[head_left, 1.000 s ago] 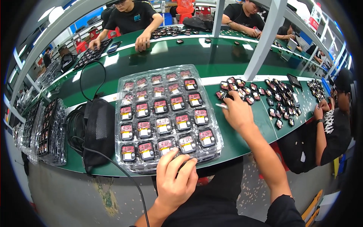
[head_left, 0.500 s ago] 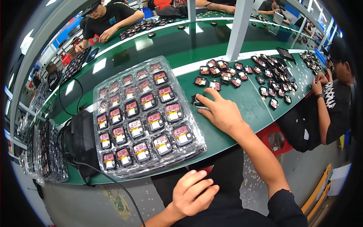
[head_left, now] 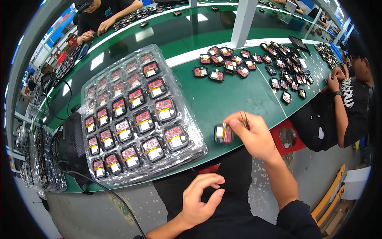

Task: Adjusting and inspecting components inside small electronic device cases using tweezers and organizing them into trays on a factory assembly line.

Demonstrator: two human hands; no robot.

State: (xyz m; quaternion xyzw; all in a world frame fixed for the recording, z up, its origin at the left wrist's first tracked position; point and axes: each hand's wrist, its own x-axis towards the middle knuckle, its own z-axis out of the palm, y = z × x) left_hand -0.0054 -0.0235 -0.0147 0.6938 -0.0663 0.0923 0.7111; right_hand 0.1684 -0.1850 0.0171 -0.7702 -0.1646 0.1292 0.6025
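Observation:
My right hand (head_left: 258,138) is raised over the front edge of the green table, gripping a small square electronic module (head_left: 223,134). The module has a black case, a red circuit board and a silvery part, and looks slightly blurred. A thin pair of tweezers (head_left: 244,119) also sits in that hand, its points upward. Lower and nearer to me, my left hand (head_left: 199,199) is empty, its fingers curved and the thumb apart. To its upper left lies a stack of clear plastic trays (head_left: 190,149); the top one holds several similar modules (head_left: 176,137) in rows.
Loose modules (head_left: 230,65) lie scattered on the green table (head_left: 199,93), beside a larger heap (head_left: 284,59). A black mesh bag (head_left: 73,137) and a cable (head_left: 115,193) flank the trays. A grey post (head_left: 243,24) rises behind. Co-workers sit across and at right.
My right hand has come back toward me, lifting a module off the table with the tweezers still in it. My left hand's fingers and thumb have turned to the right. The view has shifted slightly.

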